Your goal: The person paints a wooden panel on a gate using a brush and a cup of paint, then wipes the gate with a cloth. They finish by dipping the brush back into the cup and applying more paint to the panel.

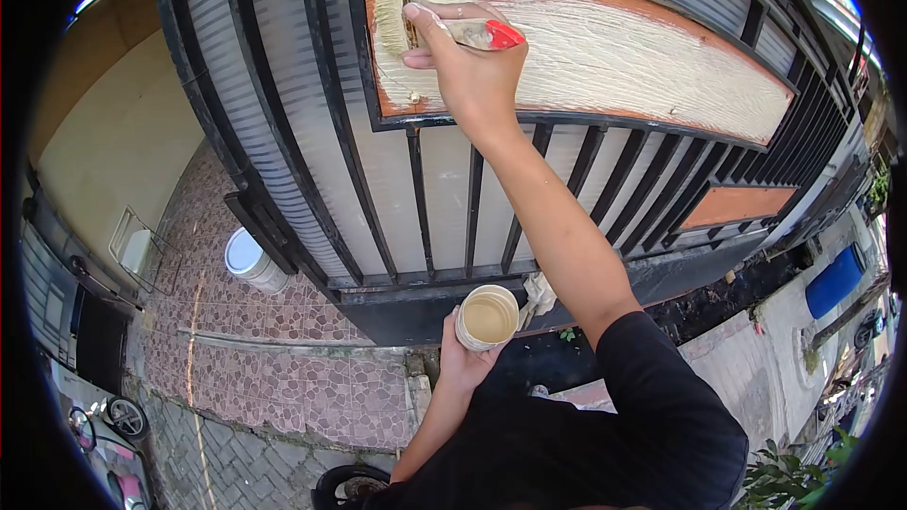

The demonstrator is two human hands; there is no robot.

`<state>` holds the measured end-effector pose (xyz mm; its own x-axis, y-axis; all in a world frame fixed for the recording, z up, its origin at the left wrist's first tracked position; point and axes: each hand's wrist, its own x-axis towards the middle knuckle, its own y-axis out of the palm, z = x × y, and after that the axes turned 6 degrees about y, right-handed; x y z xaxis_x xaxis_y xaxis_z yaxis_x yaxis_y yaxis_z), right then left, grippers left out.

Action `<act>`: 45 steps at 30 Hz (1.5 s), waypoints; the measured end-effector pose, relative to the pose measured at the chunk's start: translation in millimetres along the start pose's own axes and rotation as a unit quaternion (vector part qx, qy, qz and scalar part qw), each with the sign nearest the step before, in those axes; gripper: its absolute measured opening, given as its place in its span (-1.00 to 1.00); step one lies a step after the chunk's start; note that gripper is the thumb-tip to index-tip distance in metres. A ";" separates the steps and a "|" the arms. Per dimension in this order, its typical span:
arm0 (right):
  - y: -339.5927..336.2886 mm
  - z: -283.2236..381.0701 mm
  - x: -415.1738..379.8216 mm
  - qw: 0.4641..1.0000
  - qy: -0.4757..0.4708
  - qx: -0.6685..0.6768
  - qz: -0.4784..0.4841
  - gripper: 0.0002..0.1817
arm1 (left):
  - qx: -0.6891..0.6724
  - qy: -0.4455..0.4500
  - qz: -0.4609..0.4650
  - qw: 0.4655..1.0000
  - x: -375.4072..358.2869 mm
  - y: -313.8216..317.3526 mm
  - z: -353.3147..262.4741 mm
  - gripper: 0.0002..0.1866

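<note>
My right hand (463, 57) grips a paintbrush (491, 34) with a red-tipped handle, its bristles against the left end of a wooden panel (642, 57). Cream paint covers most of this panel, while orange-brown wood shows along its edges. Lower down, my left hand (463, 359) is closed around a small tub (487, 318) with cream paint inside. Just right of the tub, a whitish rag-like bundle (539, 295) sits by the foot of the gate; what it is exactly I cannot make out.
The panel is framed in a black metal gate (331, 113) with upright bars. A white lidded bucket (255, 260) stands on the patterned tiles at left, near a folding chair (137, 246). A dark ditch (567, 359) runs below the gate. A blue barrel (836, 281) lies at right.
</note>
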<state>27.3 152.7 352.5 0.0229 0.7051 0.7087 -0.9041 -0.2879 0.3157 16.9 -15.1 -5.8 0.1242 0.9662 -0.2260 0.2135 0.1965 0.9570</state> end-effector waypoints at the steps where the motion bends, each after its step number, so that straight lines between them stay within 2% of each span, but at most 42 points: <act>1: -4.1 -2.9 4.8 1.000 0.000 -0.001 -0.001 -0.73 | 0.002 0.001 0.001 1.000 1.2 1.5 0.1 -0.41; 4: -28.5 -4.3 17.7 0.993 -0.082 -0.030 -0.075 -0.70 | -0.005 -0.005 0.001 1.000 5.4 0.7 0.4 -0.41; 5: -42.7 -0.3 17.7 0.994 -0.078 -0.030 -0.075 -0.70 | -0.014 -0.012 0.002 1.000 5.1 -1.5 0.6 -0.41; 7: -60.9 8.5 17.0 0.972 -0.144 -0.071 -0.172 -0.69 | -0.015 -0.011 0.008 1.000 4.0 -6.0 1.0 -0.41; 11: -47.2 20.2 -0.7 0.971 -0.123 -0.090 -0.182 -0.68 | 0.000 -0.001 0.011 1.000 3.8 -5.7 1.2 -0.41; 13: -20.9 12.1 -3.5 0.996 -0.050 -0.003 -0.078 -0.68 | -0.003 -0.006 0.008 1.000 9.0 -5.3 0.7 -0.41; 17: -23.9 -2.4 17.9 0.996 -0.058 0.015 -0.061 -0.68 | -0.012 -0.010 0.006 1.000 14.6 -3.1 2.3 -0.39; 19: -48.9 7.2 27.2 0.979 -0.122 0.007 -0.164 -0.78 | -0.014 -0.011 0.008 1.000 15.4 -2.3 1.1 -0.38; 21: -84.8 21.9 33.4 0.961 -0.126 -0.065 -0.238 -0.77 | -0.018 -0.010 0.005 1.000 11.5 -5.9 0.5 -0.37; 22: -96.2 27.2 32.2 0.961 -0.124 -0.065 -0.238 -0.77 | -0.021 -0.009 0.006 1.000 10.2 -7.9 -0.4 -0.36; 24: -107.4 41.5 27.2 0.936 -0.153 -0.076 -0.308 -0.77 | -0.020 -0.010 0.011 1.000 11.8 -9.1 -0.3 -0.35; 25: -103.1 45.0 23.4 0.935 -0.156 -0.075 -0.310 -0.77 | -0.014 -0.007 0.005 1.000 12.8 -9.8 0.6 -0.34; 27: -80.3 43.4 13.0 0.960 -0.099 -0.030 -0.259 -0.78 | -0.003 -0.005 -0.002 1.000 15.9 -9.6 0.8 -0.34; 29: -51.7 33.0 9.1 0.988 -0.024 0.006 -0.151 -0.73 | -0.017 -0.016 0.004 1.000 19.9 -8.1 3.3 -0.33; 31: -32.9 16.3 12.8 0.995 -0.013 0.006 -0.098 -0.72 | -0.012 -0.025 0.002 1.000 22.2 -1.9 7.6 -0.33; 34: -58.0 16.8 30.1 0.990 -0.052 -0.016 -0.129 -0.73 | -0.018 -0.037 0.016 0.999 25.2 -0.8 9.6 -0.33; 37: -114.7 31.0 41.1 0.966 -0.134 -0.052 -0.214 -0.73 | -0.027 -0.042 0.020 0.999 25.6 -0.9 12.9 -0.33; 40: -178.3 53.7 48.6 0.925 -0.152 -0.131 -0.321 -0.70 | -0.026 -0.041 0.015 0.999 25.6 -5.2 14.8 -0.33; 44: -219.9 75.8 41.9 0.886 -0.178 -0.212 -0.371 -0.74 | -0.030 -0.043 0.011 0.999 25.7 -6.2 17.3 -0.33; 45: -223.3 74.1 44.3 0.831 -0.233 -0.360 -0.354 -0.79 | -0.029 -0.043 0.010 0.999 25.7 -5.9 17.7 -0.33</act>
<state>261.8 200.3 360.1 0.6690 0.1559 0.7267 -0.6100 0.6738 0.4170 36.0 5.6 -20.5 0.2120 0.9525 -0.2188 0.1540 0.1885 0.9699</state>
